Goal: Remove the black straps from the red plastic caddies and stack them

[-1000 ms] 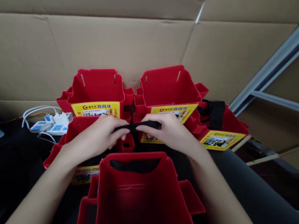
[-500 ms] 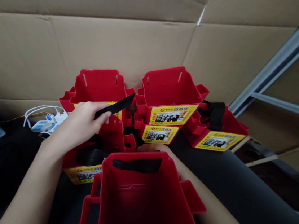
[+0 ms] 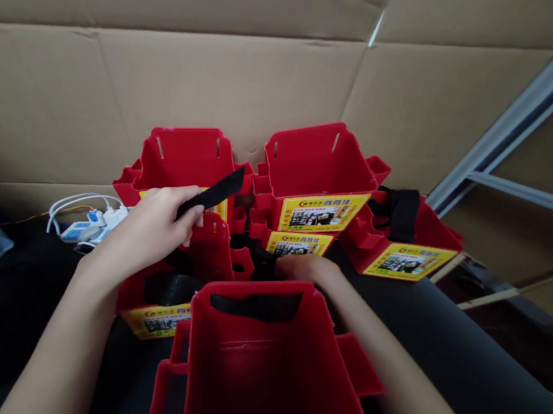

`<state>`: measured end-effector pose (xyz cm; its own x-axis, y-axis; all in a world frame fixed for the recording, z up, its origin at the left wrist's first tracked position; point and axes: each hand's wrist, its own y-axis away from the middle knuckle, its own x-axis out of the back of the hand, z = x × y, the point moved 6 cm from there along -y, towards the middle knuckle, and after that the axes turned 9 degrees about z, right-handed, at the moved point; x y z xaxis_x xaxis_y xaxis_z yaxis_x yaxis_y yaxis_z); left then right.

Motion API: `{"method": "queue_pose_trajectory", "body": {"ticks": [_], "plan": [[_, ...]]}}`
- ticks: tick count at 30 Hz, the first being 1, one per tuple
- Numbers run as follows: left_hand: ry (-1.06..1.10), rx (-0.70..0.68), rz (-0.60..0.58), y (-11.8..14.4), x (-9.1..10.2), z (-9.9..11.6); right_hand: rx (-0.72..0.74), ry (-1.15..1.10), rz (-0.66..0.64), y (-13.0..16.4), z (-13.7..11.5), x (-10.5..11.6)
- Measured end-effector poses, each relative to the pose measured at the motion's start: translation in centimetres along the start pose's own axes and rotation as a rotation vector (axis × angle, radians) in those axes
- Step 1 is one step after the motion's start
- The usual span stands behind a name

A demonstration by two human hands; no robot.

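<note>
My left hand (image 3: 167, 217) is closed in a pinch on one end of a black webbing strap (image 3: 221, 190); the free tip sticks out to the upper right. Beyond the rim of the near red plastic box (image 3: 257, 366), my right hand (image 3: 302, 267) has its fingers curled at a dark stretch of strap, partly hidden. A black strap section (image 3: 257, 307) runs across the inside of the near box's back wall, which faces the right hand. Below my left hand stands another red box (image 3: 210, 252) with a coiled black strap (image 3: 170, 289) in it.
Farther back are a red box (image 3: 181, 158) at left and stacked red boxes (image 3: 319, 165) with yellow labels. At right, a red box (image 3: 437, 230) holds black strap. A white power strip (image 3: 97, 225) with cables lies left. Cardboard (image 3: 221, 86) walls the back; a metal frame (image 3: 520, 109) slants at right.
My right hand has risen into fuller view behind the near box, with dark strap at its fingers. My left hand keeps its pinch; the strap tip has shifted slightly left and up.
</note>
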<state>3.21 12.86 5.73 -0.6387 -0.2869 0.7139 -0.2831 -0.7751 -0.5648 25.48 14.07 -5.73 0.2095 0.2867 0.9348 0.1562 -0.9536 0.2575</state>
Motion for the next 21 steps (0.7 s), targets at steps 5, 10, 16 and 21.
{"method": "queue_pose_trajectory", "body": {"ticks": [5,10,16,21], "plan": [[0.121,0.027,0.016,0.0,0.8,-0.4,0.182,-0.056,0.05,1.4,0.5,4.5],[0.257,0.033,-0.592,1.8,-1.7,-0.7,0.273,-0.065,0.316,4.0,0.2,6.7],[0.264,-0.122,-0.942,3.1,-3.3,-0.4,0.572,-0.07,0.402,6.7,-3.9,6.2],[0.287,-0.221,-0.863,2.6,-3.9,1.6,0.82,-0.249,0.201,7.9,-7.9,5.2]]}}
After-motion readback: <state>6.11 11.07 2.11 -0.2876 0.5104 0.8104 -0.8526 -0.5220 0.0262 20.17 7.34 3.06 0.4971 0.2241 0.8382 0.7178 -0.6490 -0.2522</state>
